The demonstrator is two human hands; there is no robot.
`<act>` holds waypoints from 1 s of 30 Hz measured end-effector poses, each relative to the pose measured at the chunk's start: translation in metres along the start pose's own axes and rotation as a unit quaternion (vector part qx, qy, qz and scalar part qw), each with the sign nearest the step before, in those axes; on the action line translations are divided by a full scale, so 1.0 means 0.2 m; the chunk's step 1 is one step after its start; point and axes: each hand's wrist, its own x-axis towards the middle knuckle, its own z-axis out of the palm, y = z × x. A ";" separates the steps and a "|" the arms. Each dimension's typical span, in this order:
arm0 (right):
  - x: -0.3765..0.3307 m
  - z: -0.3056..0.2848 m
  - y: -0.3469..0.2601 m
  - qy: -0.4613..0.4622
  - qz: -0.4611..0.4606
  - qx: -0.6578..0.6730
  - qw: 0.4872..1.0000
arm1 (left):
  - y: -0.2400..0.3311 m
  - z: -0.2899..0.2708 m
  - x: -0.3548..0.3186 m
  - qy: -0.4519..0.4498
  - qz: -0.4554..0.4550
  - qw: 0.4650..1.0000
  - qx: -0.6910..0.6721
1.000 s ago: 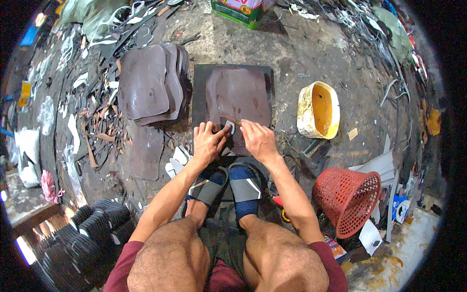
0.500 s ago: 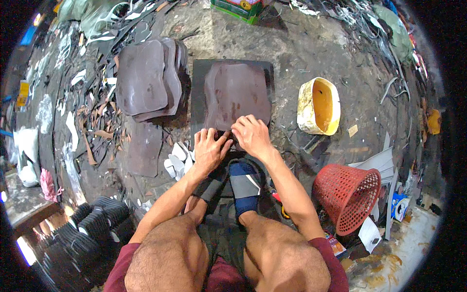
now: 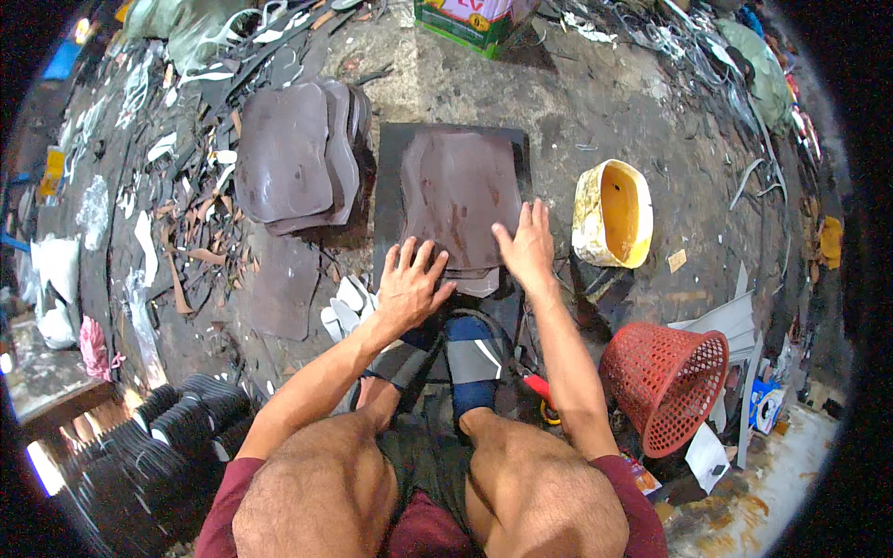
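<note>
A dark brown, wavy-edged sheet (image 3: 460, 195) lies flat on a black square board (image 3: 389, 177) between my feet and the far floor. At its near edge, a bit of another brown layer (image 3: 476, 284) shows from underneath. My left hand (image 3: 409, 286) rests palm down with fingers spread at the sheet's near left corner. Along the right edge lies my right hand (image 3: 528, 246), its fingers stretched out and the thumb on the sheet. Neither hand grips anything. To the left stands a stack of similar brown sheets (image 3: 284, 153).
At right is a cut-down whitish tub (image 3: 588, 219) with amber liquid; nearer stands a tipped red perforated basket (image 3: 642, 386). Pale cut pieces (image 3: 346, 302) lie left of my feet. Black stacked soles (image 3: 177, 437) fill the lower left. A green tin (image 3: 465, 23) sits at the far side.
My hands have drawn apart from the sheet's near edge. The right has slid right and away from me along the side; its fingers have straightened. The near edge now shows.
</note>
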 end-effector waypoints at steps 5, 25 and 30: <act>-0.04 -0.28 -0.26 -0.018 0.088 0.462 0.882 | -0.05 -0.07 0.17 0.205 -0.199 0.891 -0.352; -0.15 -0.43 -0.42 -0.059 0.106 0.568 0.814 | -0.53 -1.06 0.08 0.186 -0.237 0.733 -0.610; -0.20 -0.30 -0.31 -0.092 0.155 0.504 0.845 | -1.11 -0.93 0.04 0.187 -0.298 0.715 -0.604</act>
